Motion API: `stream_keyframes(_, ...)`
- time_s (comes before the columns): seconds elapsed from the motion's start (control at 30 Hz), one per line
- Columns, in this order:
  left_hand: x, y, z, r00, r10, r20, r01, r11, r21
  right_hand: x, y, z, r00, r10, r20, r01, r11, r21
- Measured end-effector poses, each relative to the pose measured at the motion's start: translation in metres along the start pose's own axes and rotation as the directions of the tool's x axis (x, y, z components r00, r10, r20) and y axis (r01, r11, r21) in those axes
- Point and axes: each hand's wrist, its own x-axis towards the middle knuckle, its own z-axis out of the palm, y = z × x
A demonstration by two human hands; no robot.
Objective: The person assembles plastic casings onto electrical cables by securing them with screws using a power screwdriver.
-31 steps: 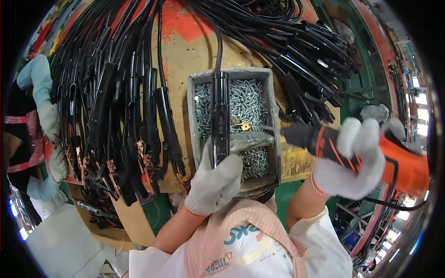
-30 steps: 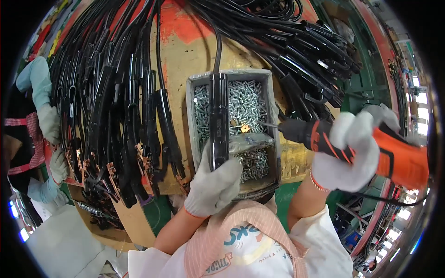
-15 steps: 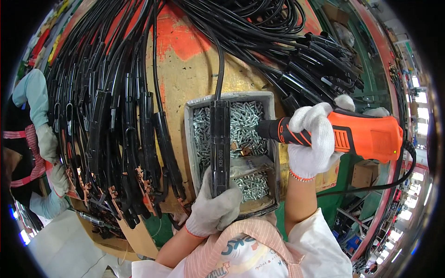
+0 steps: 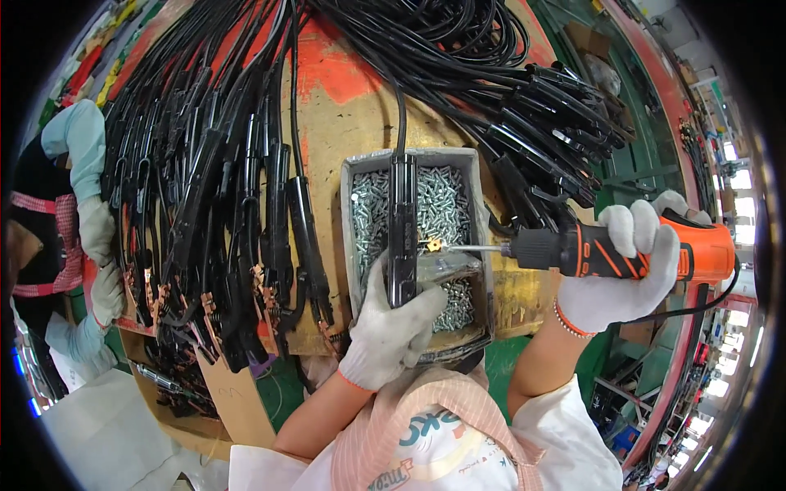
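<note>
A black welding electrode holder (image 4: 403, 209) with its cable running away at the top stands out over a grey box (image 4: 485, 196). My left hand (image 4: 393, 331), in a white glove, is wrapped round its near end. My gloved right hand (image 4: 634, 262) grips an orange and black electric screwdriver (image 4: 700, 250), held sideways. Its long steel bit (image 4: 479, 248) points left over the box, toward the holder's right side; whether the tip touches is too small to tell. Under it, many small silvery screws (image 4: 442, 200) fill the box. A small brass-coloured piece (image 4: 435, 245) shows beside the bit's tip.
Many black electrode holders with copper ends (image 4: 262, 286) hang along the table's left side. More black handles (image 4: 557, 123) and coiled cables (image 4: 483, 33) lie at the far right. A co-worker's gloved hands (image 4: 105, 290) are at the left. A cardboard box (image 4: 184, 421) stands below.
My right hand has drawn the electric screwdriver rightward and a little nearer, so its bit now shows over the box. My left hand keeps its hold on the electrode holder. The view has shifted slightly.
</note>
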Motion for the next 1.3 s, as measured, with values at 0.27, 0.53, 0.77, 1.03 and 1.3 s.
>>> stream_keyframes(0.27, -0.004, -0.003, -0.005, 0.993, 0.045, 0.107, -0.04, 0.998, -0.051, -0.028, -0.016, 0.01, 0.987, 0.154, -0.044, -0.141, 0.967, 0.213)
stream_keyframes(0.53, 0.003, -0.01, -0.012, 0.991, 0.015, 0.133, -0.005, 0.997, -0.079, -0.045, -0.001, 0.009, 0.985, 0.101, -0.138, -0.071, 0.976, 0.205)
stream_keyframes(0.77, 0.003, -0.008, -0.014, 0.983, 0.039, 0.179, -0.019, 0.994, -0.112, -0.046, 0.004, 0.022, 0.997, 0.044, -0.063, -0.039, 0.996, 0.077)
stream_keyframes(1.03, 0.0, -0.004, -0.014, 0.984, -0.015, 0.179, 0.029, 0.997, -0.077, -0.051, 0.004, 0.014, 0.994, 0.09, -0.061, -0.091, 0.996, -0.014)
stream_keyframes(1.3, -0.005, 0.003, 0.002, 0.999, -0.043, 0.005, 0.043, 0.995, 0.087, -0.06, -0.013, 0.064, 0.988, 0.092, 0.122, -0.017, 0.86, -0.509)
